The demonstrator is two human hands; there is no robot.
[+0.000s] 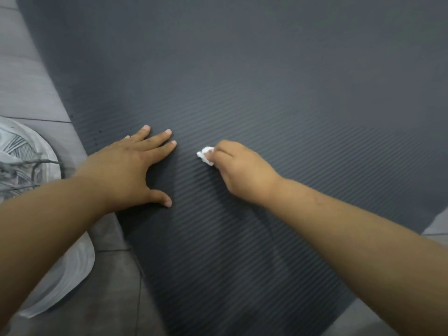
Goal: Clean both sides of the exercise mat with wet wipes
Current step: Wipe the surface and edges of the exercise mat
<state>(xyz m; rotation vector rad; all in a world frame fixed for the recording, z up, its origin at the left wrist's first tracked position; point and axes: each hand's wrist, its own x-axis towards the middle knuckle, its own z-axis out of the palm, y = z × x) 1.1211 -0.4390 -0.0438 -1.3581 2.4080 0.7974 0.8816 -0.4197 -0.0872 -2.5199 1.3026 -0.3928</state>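
Ribbed mat [266,105] underneath; wipe [206,155] bunched in right hand [242,170] — left hand [126,166] flat.

Mats: one, dark grey ribbed exercise mat [266,93], spread over the floor and filling most of the view.
Wipes: one, a small white crumpled wet wipe [205,155], on the mat near its left edge.
Hands: two. Left hand [131,168] flat on the mat by the left edge, fingers spread; right hand [242,170] closed around the wipe.
Forearms: two, both bare.
Shoes: one, a white-and-grey laced sneaker [26,166] on the floor, just off the mat's left edge.
Floor tiles [24,76]: several grey ones, joint lines visible; full count cannot be told.
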